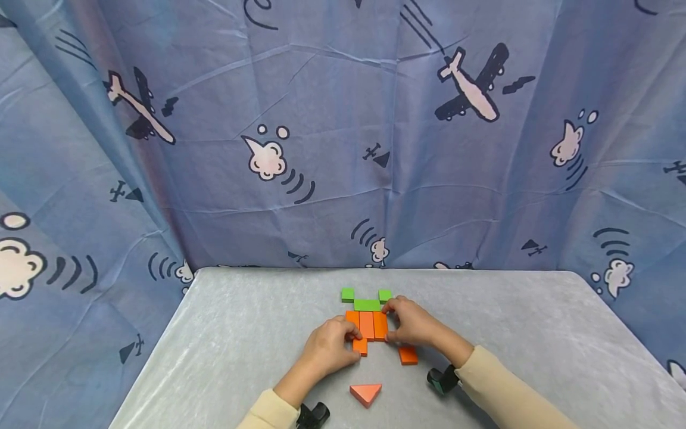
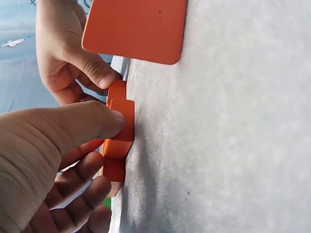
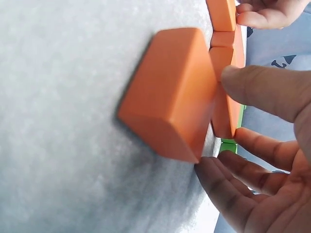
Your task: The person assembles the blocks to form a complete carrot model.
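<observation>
Several orange blocks lie side by side in the head view, touching a green block (image 1: 367,305) above them. My left hand (image 1: 331,344) pinches a small orange block (image 1: 360,347) under this row, its thumb on the near end in the left wrist view. At the row's right side, my right hand (image 1: 412,323) holds the right orange block (image 1: 380,326) between thumb and fingertips, at its near and far ends. Beneath the right hand lies a loose orange block (image 1: 408,356), large in the right wrist view.
Two green cubes, a left one (image 1: 348,295) and a right one (image 1: 385,295), stand at the upper corners of the green block. A salmon triangular block (image 1: 366,394) lies nearer me. A blue printed curtain (image 1: 332,119) hangs behind the grey-white tabletop (image 1: 225,333).
</observation>
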